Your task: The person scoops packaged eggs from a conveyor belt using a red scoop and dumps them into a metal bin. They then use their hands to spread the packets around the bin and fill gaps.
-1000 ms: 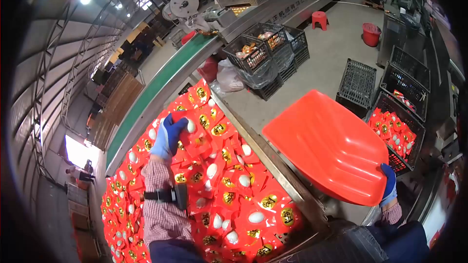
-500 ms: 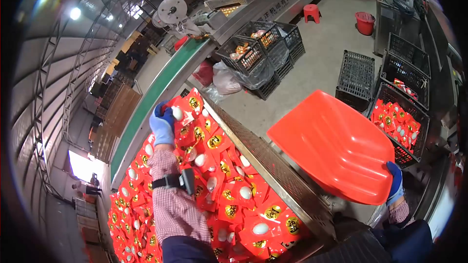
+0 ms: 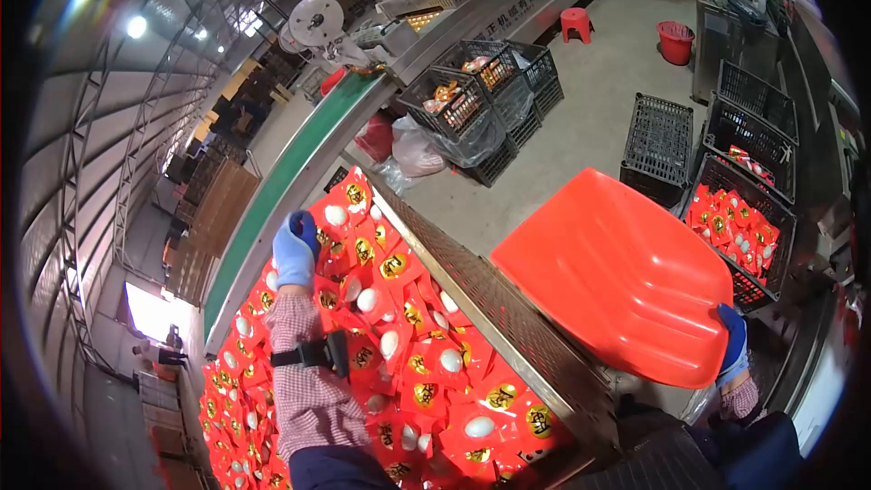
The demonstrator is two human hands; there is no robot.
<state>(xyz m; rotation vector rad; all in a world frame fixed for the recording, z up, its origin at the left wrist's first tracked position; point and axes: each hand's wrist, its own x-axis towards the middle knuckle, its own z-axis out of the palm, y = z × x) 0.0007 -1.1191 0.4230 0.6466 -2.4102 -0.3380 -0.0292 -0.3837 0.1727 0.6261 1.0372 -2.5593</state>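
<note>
My right hand (image 3: pixel 734 345), in a blue glove, grips the rim of a broad red plastic scoop (image 3: pixel 617 277). The scoop is held up to the right of the metal bin and nothing lies in it. Under my left arm, a heap of red packets (image 3: pixel 422 395) with clear windows showing pale egg-like contents fills the bin. My left hand (image 3: pixel 295 252), also gloved in blue, is over the heap's far left edge near the conveyor. Its fingers are curled closed, and whatever they may hold is hidden. A dark device is strapped on my left forearm.
A green conveyor belt (image 3: pixel 281 191) runs along the bin's left side. The bin's perforated metal wall (image 3: pixel 499 318) stands between heap and scoop. Black crates (image 3: pixel 445 100) with packets are ahead; another crate (image 3: pixel 739 236) of red packets is at right. A red stool (image 3: pixel 576 24) and bucket (image 3: pixel 675 42) stand farther off.
My left hand has moved slightly left and down, away from the pale-windowed packet at the top of the heap. The scoop has tilted a little, still in my right hand.
</note>
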